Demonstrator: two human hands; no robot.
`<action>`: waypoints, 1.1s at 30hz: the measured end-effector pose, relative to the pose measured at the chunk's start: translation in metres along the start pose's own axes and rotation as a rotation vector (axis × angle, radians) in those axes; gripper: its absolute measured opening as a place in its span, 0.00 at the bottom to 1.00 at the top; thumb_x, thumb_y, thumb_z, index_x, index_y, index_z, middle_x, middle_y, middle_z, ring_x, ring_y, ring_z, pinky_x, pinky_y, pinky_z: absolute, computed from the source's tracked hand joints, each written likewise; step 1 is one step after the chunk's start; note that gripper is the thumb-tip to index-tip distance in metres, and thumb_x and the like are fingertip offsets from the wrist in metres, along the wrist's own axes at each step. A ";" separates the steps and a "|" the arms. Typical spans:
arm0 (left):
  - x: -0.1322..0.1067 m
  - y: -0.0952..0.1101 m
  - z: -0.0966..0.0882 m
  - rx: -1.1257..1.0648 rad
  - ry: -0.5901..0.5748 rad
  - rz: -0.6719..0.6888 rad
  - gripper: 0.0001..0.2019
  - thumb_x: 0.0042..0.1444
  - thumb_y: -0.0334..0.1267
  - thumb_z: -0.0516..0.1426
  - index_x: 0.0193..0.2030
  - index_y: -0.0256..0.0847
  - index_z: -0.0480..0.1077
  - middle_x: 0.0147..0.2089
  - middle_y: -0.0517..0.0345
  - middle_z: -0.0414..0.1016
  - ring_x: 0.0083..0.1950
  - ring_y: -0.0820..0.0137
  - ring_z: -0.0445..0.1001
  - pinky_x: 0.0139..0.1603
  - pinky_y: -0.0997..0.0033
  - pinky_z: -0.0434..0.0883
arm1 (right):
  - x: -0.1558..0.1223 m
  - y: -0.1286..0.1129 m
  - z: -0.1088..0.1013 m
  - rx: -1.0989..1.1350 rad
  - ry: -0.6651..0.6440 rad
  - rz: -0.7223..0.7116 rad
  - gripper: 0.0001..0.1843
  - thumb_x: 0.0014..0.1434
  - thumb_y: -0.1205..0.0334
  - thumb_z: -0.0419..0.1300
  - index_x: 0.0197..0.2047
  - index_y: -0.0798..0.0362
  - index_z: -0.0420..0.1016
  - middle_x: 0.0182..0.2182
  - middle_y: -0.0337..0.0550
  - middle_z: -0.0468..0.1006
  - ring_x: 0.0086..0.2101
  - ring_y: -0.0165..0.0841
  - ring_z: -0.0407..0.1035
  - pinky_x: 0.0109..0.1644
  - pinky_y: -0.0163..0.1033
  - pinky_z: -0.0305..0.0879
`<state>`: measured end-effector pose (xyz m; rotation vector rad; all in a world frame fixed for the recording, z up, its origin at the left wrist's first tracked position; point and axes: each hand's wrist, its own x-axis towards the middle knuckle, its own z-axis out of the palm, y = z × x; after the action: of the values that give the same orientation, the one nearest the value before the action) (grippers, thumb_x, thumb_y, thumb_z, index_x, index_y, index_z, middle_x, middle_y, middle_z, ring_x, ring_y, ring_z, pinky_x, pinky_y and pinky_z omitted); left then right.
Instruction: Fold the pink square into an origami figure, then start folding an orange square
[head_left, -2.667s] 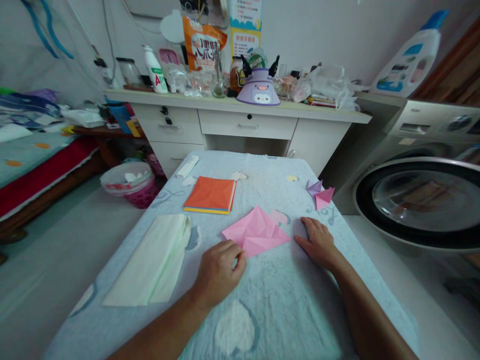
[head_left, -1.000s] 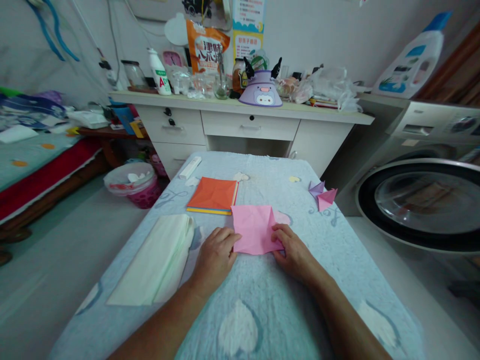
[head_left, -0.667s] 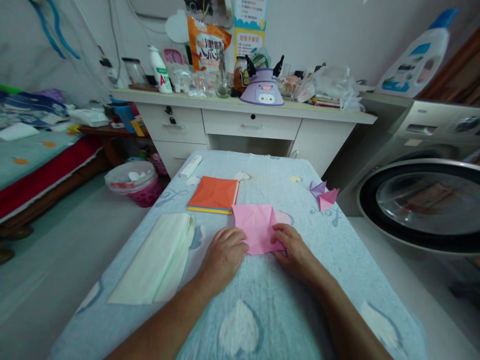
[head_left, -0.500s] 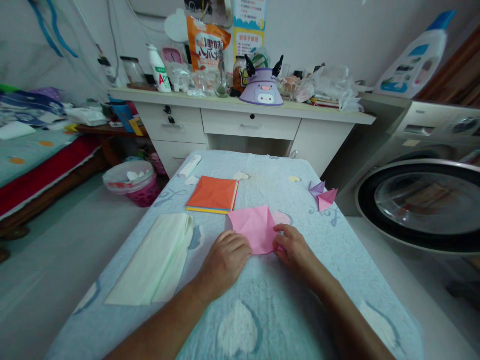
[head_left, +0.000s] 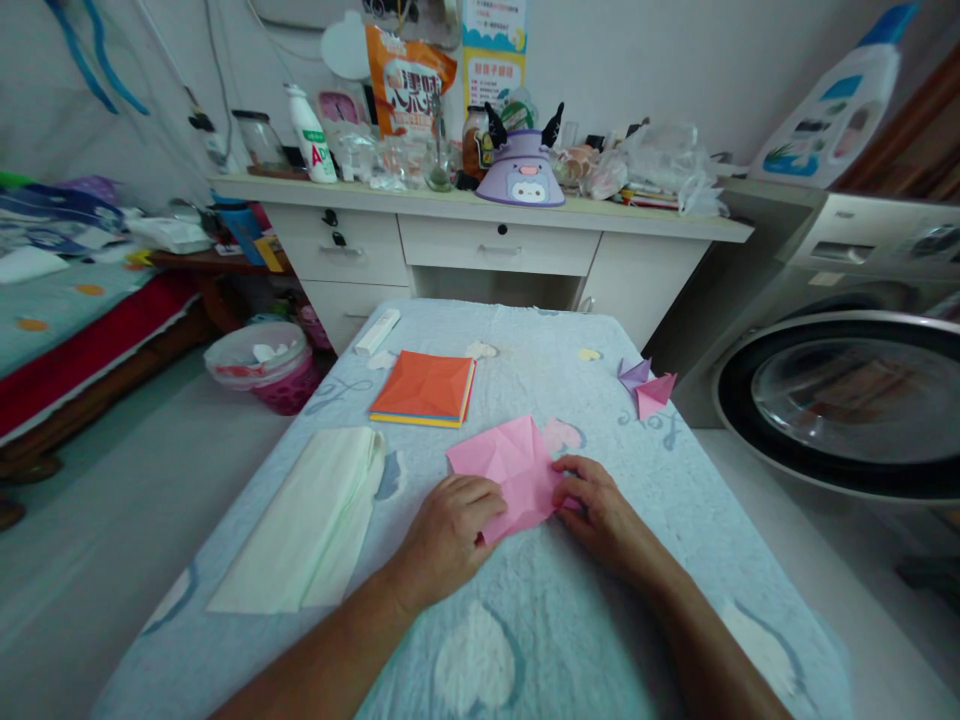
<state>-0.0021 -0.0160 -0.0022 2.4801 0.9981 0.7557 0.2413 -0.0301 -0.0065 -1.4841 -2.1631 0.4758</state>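
Observation:
Between my hands lies a creased pink sheet of origami paper (head_left: 517, 470), low over the cloth-covered table (head_left: 480, 570). My left hand (head_left: 454, 525) grips its near left edge, the fingers closed on it and partly covering it. At its right corner, my right hand (head_left: 592, 500) pinches the paper between thumb and fingers. Just beyond, to the left, rests a stack of coloured paper (head_left: 424, 385) with an orange sheet on top. Two folded paper pieces, one purple (head_left: 634, 374) and one pink (head_left: 655, 396), sit at the table's right edge.
A folded pale green cloth or paper (head_left: 307, 520) lies left of my left arm. A small white box (head_left: 378, 332) is at the far left corner. Behind stands a cluttered cabinet (head_left: 495, 240); a washing machine (head_left: 847, 270) with its door open is on the right, a bin (head_left: 262, 370) on the left.
The pink paper has turned slightly and its near edge has come closer to me. My left hand has shifted a little nearer too. Creases across the sheet show more clearly.

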 end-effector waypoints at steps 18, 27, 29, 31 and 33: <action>-0.002 -0.006 0.006 -0.033 -0.032 0.079 0.08 0.59 0.29 0.56 0.42 0.43 0.73 0.42 0.58 0.79 0.46 0.65 0.74 0.51 0.61 0.67 | -0.003 -0.002 0.007 0.005 0.028 -0.049 0.13 0.50 0.75 0.58 0.36 0.48 0.76 0.53 0.47 0.68 0.55 0.45 0.60 0.58 0.54 0.56; 0.001 -0.001 0.008 -0.096 -0.019 -0.120 0.05 0.60 0.32 0.55 0.38 0.42 0.73 0.37 0.58 0.78 0.41 0.68 0.74 0.45 0.69 0.68 | -0.001 -0.010 0.015 -0.033 0.055 -0.117 0.10 0.54 0.70 0.62 0.37 0.45 0.79 0.54 0.44 0.68 0.59 0.46 0.54 0.60 0.56 0.50; 0.001 -0.002 0.006 -0.086 -0.017 -0.168 0.04 0.60 0.33 0.55 0.37 0.41 0.72 0.36 0.58 0.77 0.40 0.68 0.74 0.44 0.69 0.68 | -0.001 -0.009 0.014 -0.029 0.061 -0.088 0.07 0.55 0.68 0.61 0.35 0.46 0.78 0.53 0.45 0.69 0.59 0.47 0.55 0.60 0.57 0.51; 0.001 -0.002 0.003 -0.078 -0.020 -0.204 0.04 0.60 0.34 0.55 0.36 0.41 0.72 0.36 0.58 0.77 0.40 0.67 0.74 0.44 0.69 0.67 | -0.001 -0.009 0.013 -0.018 0.054 -0.058 0.06 0.55 0.68 0.61 0.34 0.48 0.77 0.53 0.46 0.70 0.58 0.47 0.55 0.59 0.57 0.52; 0.001 -0.002 0.000 -0.076 -0.025 -0.233 0.05 0.60 0.35 0.55 0.36 0.41 0.72 0.36 0.58 0.76 0.40 0.67 0.73 0.43 0.69 0.67 | 0.000 -0.010 0.011 -0.007 0.034 -0.031 0.04 0.55 0.68 0.61 0.33 0.49 0.76 0.52 0.47 0.70 0.57 0.46 0.57 0.59 0.56 0.53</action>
<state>-0.0025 -0.0137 -0.0033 2.2539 1.1999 0.6732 0.2277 -0.0338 -0.0105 -1.4501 -2.1600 0.4293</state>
